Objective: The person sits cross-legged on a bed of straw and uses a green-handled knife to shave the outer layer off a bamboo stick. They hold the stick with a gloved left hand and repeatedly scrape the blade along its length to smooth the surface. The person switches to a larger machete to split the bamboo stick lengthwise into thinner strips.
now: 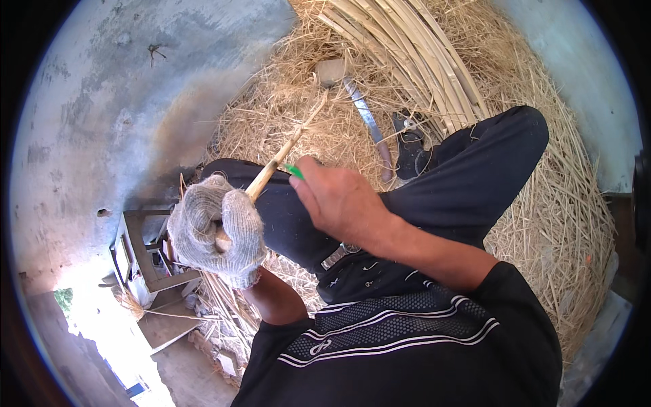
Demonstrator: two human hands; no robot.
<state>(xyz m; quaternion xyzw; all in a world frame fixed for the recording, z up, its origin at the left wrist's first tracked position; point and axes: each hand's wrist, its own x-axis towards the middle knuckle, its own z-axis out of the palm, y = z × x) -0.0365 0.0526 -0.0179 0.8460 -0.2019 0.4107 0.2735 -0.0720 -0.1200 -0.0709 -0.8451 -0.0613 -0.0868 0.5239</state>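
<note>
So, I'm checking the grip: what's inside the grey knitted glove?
The left hand, closed around a long, pale woody strip; its bare forearm shows below. The hand's skin is mostly covered.

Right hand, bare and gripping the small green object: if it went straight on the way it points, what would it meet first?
The pale, slender wooden strip, most likely: it crosses just ahead of the right hand, whose green object appears close beside it; depth, and so contact, is unclear.

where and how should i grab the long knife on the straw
Probably best to grip the long knife by its brown handle, from above and the near side: the handle's end lies nearest, while the blade points away.
</note>
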